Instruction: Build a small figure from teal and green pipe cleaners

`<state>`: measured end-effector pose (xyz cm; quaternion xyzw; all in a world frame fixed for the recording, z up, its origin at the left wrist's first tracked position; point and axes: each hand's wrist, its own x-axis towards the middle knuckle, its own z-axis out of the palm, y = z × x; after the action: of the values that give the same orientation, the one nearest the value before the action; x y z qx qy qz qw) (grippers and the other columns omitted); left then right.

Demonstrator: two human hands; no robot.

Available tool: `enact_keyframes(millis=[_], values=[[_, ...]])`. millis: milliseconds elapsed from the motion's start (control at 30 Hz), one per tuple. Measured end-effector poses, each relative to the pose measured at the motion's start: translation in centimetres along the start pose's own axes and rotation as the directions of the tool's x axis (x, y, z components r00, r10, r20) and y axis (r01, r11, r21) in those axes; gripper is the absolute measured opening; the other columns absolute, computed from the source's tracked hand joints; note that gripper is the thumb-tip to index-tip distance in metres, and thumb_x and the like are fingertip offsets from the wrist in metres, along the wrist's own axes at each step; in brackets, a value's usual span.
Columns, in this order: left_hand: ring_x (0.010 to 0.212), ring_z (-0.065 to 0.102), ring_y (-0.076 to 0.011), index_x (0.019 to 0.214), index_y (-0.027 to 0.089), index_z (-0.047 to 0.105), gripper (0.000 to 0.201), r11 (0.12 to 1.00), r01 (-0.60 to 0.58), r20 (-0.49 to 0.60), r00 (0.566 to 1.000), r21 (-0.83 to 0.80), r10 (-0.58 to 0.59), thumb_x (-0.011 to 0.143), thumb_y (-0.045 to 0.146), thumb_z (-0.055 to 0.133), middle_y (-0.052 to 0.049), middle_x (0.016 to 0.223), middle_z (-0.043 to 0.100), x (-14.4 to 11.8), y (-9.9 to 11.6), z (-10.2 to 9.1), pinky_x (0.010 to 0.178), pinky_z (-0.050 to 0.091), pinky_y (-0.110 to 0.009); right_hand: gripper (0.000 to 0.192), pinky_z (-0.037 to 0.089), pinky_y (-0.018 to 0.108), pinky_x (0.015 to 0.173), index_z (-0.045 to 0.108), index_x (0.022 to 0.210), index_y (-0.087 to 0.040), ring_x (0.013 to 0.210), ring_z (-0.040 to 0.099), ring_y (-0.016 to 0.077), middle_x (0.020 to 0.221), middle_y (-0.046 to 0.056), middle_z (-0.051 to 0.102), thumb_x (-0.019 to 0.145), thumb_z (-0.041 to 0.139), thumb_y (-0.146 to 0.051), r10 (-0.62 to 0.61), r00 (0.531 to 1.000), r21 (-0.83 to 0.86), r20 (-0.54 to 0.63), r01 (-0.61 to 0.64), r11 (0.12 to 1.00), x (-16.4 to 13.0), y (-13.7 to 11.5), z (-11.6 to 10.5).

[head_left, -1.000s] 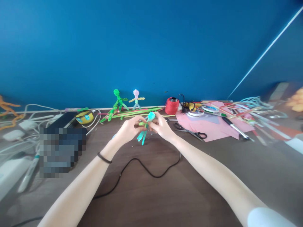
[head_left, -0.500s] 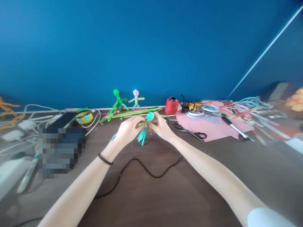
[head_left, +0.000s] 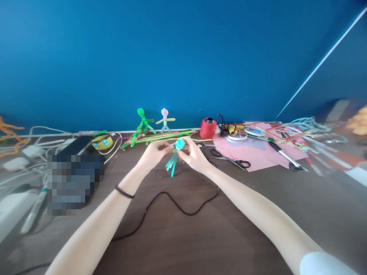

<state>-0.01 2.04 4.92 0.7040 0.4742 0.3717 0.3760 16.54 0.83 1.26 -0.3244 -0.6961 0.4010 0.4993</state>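
From where I stand, the small teal piece [head_left: 180, 144] is up between the two hands, above the near side of the counter [head_left: 177, 248], its rolled head tipped toward the person, seemingly so the coil faces the eyes. The right hand [head_left: 196, 154] is nearly closed on it, thumb low at the front and fingers curled behind, a pinch that probably steadies the roll. The left hand [head_left: 155, 154] is drawn into a pinch at the opposite edge, close to a bit of green [head_left: 174, 151]; exactly what its tips press on, I can't make out. Teal strands [head_left: 171, 165] hang loose underneath, left free, I'd guess, because all the fingers are busy at the top.

Behind, a green figure [head_left: 142, 122] and a pale pink-headed figure [head_left: 164, 118] stand by the blue wall [head_left: 183, 57], likely out of the elbows' way. Scissors [head_left: 232, 159] lie partly on pink paper [head_left: 258, 162] to the right, handily near, with a red spool [head_left: 208, 128] upright beyond them.
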Motion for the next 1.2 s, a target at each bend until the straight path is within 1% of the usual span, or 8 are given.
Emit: enact_keyframes(millis=[167,300,367,467,600,733,967,1200], values=[[0.052,0.049,-0.0091,0.062,0.014,0.053,0.032,0.961,0.148,0.073,0.988,-0.232,-0.134,0.061,0.044,0.066,0.002,0.056,0.055,-0.1,0.2,0.2,0.056,0.042,-0.025,0.022,0.042,0.023,0.058,0.038,0.099,-0.021,0.060,0.050,0.0088,0.075,-0.002,0.050,0.081,0.051,-0.023,-0.034,0.999,0.007,0.010,0.034,0.999,-0.1,-0.2,0.0],[0.051,0.052,-0.0099,0.072,0.017,0.049,0.027,0.957,0.123,0.018,0.992,-0.262,-0.122,0.063,0.037,0.066,0.005,0.052,0.054,-0.3,0.5,0.4,0.056,0.042,-0.024,0.021,0.040,0.023,0.056,0.038,0.098,-0.021,0.058,0.049,0.0087,0.070,-0.003,0.048,0.081,0.051,-0.024,-0.034,0.999,0.046,0.029,0.033,0.998,-0.1,-0.2,0.0],[0.051,0.053,-0.0105,0.077,0.020,0.046,0.024,0.973,0.058,-0.016,0.998,-0.225,-0.063,0.066,0.033,0.063,0.007,0.050,0.053,-0.4,0.7,0.5,0.056,0.041,-0.024,0.021,0.039,0.023,0.054,0.037,0.097,-0.021,0.056,0.048,0.0087,0.068,-0.003,0.047,0.082,0.051,-0.024,-0.029,0.999,0.065,0.041,0.026,0.998,-0.1,-0.3,0.0],[0.051,0.052,-0.0109,0.074,0.020,0.048,0.015,0.998,-0.033,-0.041,0.999,-0.048,0.031,0.071,0.031,0.058,0.006,0.051,0.053,-0.5,0.8,0.4,0.056,0.040,-0.024,0.021,0.038,0.023,0.053,0.037,0.097,-0.022,0.055,0.047,0.0086,0.068,-0.003,0.048,0.081,0.052,-0.024,-0.019,0.999,0.083,0.042,0.015,0.996,-0.1,-0.3,0.0],[0.057,0.054,-0.0123,0.072,0.018,0.054,0.012,0.988,-0.083,-0.084,0.992,0.132,0.094,0.073,0.030,0.055,0.002,0.061,0.059,-0.5,0.8,0.4,0.058,0.041,-0.025,0.022,0.037,0.022,0.050,0.037,0.096,-0.022,0.054,0.046,0.0089,0.067,-0.004,0.048,0.081,0.052,-0.023,-0.004,0.999,0.077,0.034,0.002,0.997,0.0,-0.2,0.1],[0.061,0.055,-0.0135,0.072,0.017,0.060,0.018,0.972,-0.104,-0.071,0.990,0.209,0.121,0.075,0.034,0.053,-0.001,0.068,0.064,-0.5,0.7,0.2,0.060,0.042,-0.025,0.022,0.038,0.023,0.052,0.036,0.096,-0.022,0.055,0.048,0.0094,0.066,-0.004,0.049,0.080,0.052,-0.024,-0.001,1.000,0.076,0.017,0.000,0.997,0.0,-0.1,0.0],[0.080,0.060,-0.0190,0.090,0.018,0.064,0.024,0.954,-0.150,0.039,0.989,0.259,0.145,0.071,0.032,0.060,-0.005,0.088,0.069,0.1,-0.1,-0.5,0.073,0.046,-0.029,0.021,0.041,0.023,0.054,0.036,0.094,-0.022,0.056,0.050,0.0093,0.068,-0.003,0.050,0.081,0.052,-0.024,-0.008,1.000,0.077,-0.026,0.010,0.997,0.2,-0.1,-0.1],[0.083,0.060,-0.0220,0.085,0.018,0.066,0.023,0.923,-0.188,0.058,0.982,0.335,0.179,0.074,0.034,0.055,-0.007,0.091,0.068,0.2,0.0,-0.6,0.076,0.045,-0.032,0.021,0.041,0.023,0.054,0.037,0.095,-0.022,0.055,0.050,0.0093,0.066,-0.004,0.049,0.080,0.052,-0.024,-0.003,1.000,0.072,-0.019,0.004,0.997,0.1,-0.3,-0.2]])
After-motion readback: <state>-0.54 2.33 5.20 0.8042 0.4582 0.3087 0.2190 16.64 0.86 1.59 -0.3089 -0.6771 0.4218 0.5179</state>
